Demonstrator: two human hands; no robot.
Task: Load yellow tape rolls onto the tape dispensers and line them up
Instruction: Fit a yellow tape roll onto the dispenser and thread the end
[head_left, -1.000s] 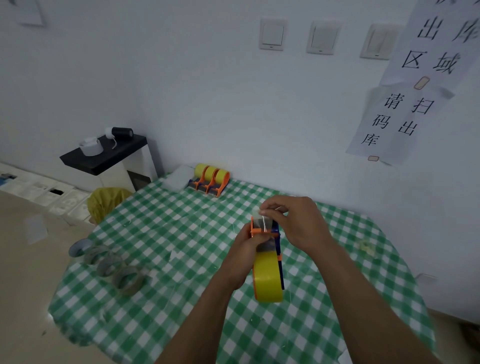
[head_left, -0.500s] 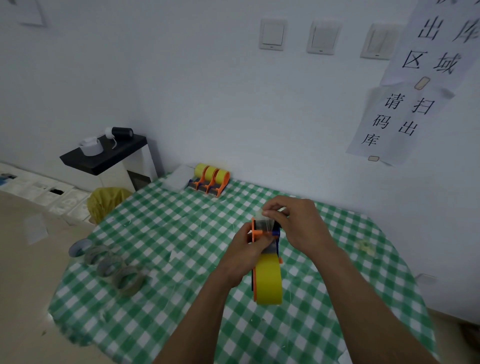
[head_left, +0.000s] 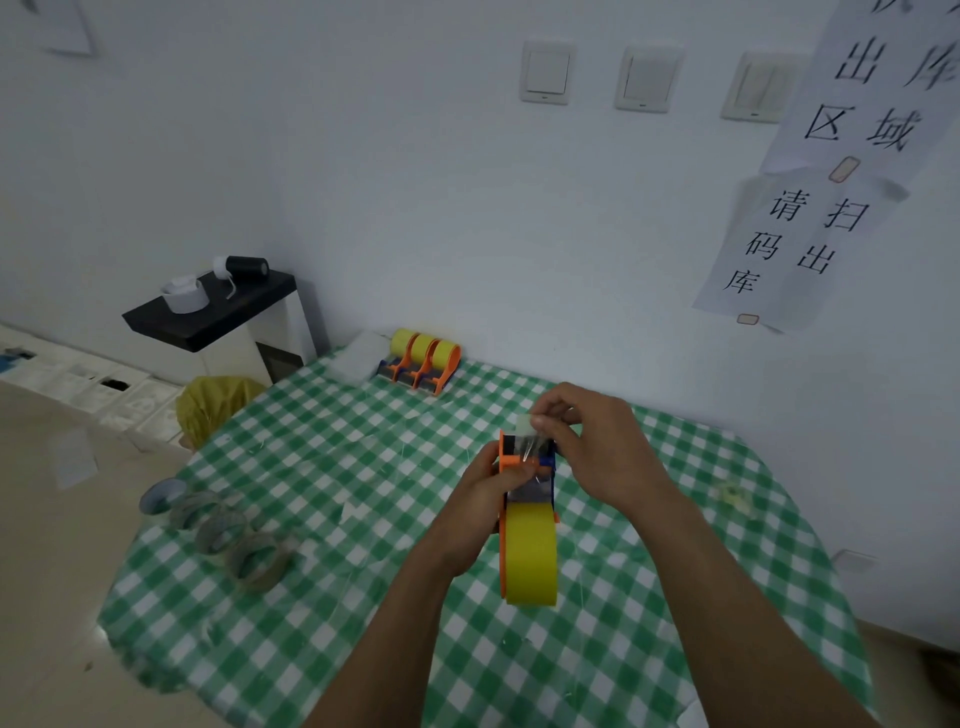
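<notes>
An orange and blue tape dispenser (head_left: 525, 457) with a yellow tape roll (head_left: 530, 556) on it is held above the middle of the green checked table (head_left: 322, 467). My left hand (head_left: 485, 493) grips the dispenser's left side. My right hand (head_left: 592, 447) pinches the clear tape end (head_left: 531, 434) at the dispenser's front. Three loaded dispensers (head_left: 422, 361) stand side by side at the table's far edge by the wall.
Several clear tape rolls (head_left: 228, 535) lie in a row near the table's left edge. A small crumpled tape scrap (head_left: 733, 493) lies at the right. A black side shelf (head_left: 208, 312) and a yellow bag (head_left: 208, 405) stand to the left.
The dispenser and both hands have drifted slightly lower and toward me. My right hand still pinches the tape end over the dispenser's front.
</notes>
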